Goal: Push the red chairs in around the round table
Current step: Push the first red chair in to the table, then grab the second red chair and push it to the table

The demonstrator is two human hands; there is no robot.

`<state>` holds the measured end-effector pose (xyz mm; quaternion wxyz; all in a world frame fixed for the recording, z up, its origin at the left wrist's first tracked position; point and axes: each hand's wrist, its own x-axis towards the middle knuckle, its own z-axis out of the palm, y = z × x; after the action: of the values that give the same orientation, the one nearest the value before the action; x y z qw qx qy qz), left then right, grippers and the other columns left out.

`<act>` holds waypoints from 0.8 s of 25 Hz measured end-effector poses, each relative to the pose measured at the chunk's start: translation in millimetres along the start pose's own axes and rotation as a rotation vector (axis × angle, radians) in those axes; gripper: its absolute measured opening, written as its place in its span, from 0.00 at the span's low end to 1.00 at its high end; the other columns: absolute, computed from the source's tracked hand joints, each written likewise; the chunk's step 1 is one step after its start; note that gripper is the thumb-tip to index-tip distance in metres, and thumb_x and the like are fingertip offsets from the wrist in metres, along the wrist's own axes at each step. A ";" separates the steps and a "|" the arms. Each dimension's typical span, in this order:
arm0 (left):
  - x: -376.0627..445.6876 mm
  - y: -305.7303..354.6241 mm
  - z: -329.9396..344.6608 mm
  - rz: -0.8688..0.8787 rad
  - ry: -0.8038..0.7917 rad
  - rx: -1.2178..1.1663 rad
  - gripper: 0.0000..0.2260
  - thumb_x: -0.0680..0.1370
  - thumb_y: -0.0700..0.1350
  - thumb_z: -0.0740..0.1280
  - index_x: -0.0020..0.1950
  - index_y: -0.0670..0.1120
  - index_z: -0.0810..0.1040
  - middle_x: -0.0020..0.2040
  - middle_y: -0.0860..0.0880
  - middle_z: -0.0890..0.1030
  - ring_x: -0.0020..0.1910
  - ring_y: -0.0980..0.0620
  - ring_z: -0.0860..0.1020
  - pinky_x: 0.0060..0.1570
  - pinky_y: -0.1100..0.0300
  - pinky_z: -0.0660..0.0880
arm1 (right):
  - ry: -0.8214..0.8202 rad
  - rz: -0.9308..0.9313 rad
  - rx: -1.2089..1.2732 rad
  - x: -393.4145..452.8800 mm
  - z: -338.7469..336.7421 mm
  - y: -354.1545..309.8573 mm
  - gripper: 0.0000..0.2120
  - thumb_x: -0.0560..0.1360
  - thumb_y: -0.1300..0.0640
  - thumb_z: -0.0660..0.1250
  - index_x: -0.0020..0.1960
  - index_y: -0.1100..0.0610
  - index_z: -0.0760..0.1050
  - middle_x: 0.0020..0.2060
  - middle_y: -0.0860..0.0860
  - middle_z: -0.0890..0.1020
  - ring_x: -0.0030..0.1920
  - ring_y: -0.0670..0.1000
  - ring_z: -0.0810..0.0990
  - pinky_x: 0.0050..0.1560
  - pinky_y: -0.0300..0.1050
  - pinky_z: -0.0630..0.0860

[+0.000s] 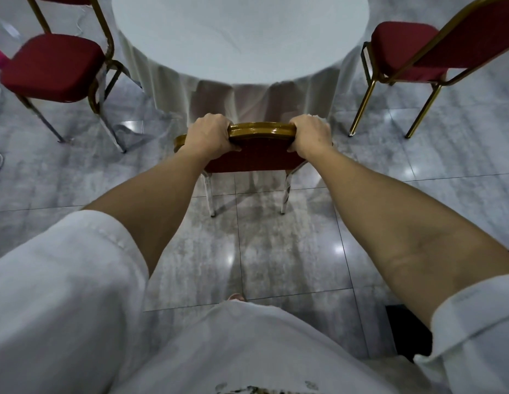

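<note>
Both arms reach straight out, the left hand [210,135] and right hand [310,133] each clamped over the gold top rail of the middle red chair [256,157], knuckles up. The round table [239,38] sits just beyond at twelve o'clock, its cloth touching the chair. Another red chair [53,64] stands at ten o'clock, a third [406,49] at two.

Middle chair [256,155] stands before the table [239,38], between two side chairs.

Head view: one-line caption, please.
Both hands grip the middle red chair's gold backrest at the round table.
</note>
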<state>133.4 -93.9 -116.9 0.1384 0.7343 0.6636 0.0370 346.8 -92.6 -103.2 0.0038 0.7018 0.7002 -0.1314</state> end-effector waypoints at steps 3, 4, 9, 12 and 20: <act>2.0 -2.0 1.4 0.010 0.005 -0.016 0.15 0.69 0.56 0.76 0.50 0.49 0.83 0.45 0.47 0.83 0.46 0.44 0.81 0.45 0.52 0.76 | 0.008 0.005 -0.004 1.4 1.8 1.5 0.12 0.68 0.60 0.78 0.47 0.50 0.79 0.46 0.53 0.84 0.53 0.59 0.81 0.56 0.52 0.73; 1.3 -1.8 1.7 0.010 0.001 -0.023 0.14 0.69 0.56 0.76 0.49 0.49 0.82 0.45 0.47 0.83 0.46 0.44 0.81 0.44 0.53 0.75 | 0.010 0.005 -0.005 1.4 2.4 2.3 0.12 0.68 0.59 0.78 0.48 0.51 0.80 0.46 0.53 0.84 0.53 0.59 0.81 0.56 0.52 0.73; -1.1 -5.5 -4.9 0.096 -0.093 -0.081 0.25 0.67 0.68 0.71 0.50 0.49 0.81 0.44 0.48 0.82 0.45 0.46 0.81 0.42 0.54 0.74 | 0.024 0.005 -0.029 0.2 5.7 2.7 0.19 0.68 0.56 0.79 0.57 0.54 0.78 0.51 0.54 0.83 0.54 0.58 0.81 0.55 0.53 0.75; 1.6 -1.2 -24.5 0.198 -0.284 -0.141 0.45 0.65 0.78 0.58 0.71 0.49 0.73 0.64 0.44 0.79 0.61 0.43 0.77 0.58 0.51 0.73 | -0.015 0.052 -0.028 -0.8 2.1 16.0 0.34 0.68 0.51 0.79 0.68 0.56 0.69 0.62 0.57 0.76 0.63 0.60 0.74 0.61 0.56 0.72; 78.7 137.2 -32.6 0.532 -0.283 0.155 0.43 0.73 0.74 0.51 0.75 0.43 0.65 0.75 0.41 0.67 0.72 0.42 0.67 0.70 0.45 0.64 | -0.007 0.318 -0.007 -17.1 -39.4 147.7 0.42 0.71 0.47 0.77 0.76 0.60 0.60 0.74 0.58 0.66 0.74 0.60 0.63 0.70 0.57 0.66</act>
<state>267.1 -22.5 -61.3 0.1587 0.8884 0.4230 -0.0814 499.3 -104.8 -88.3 0.0294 0.8034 0.5805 -0.1289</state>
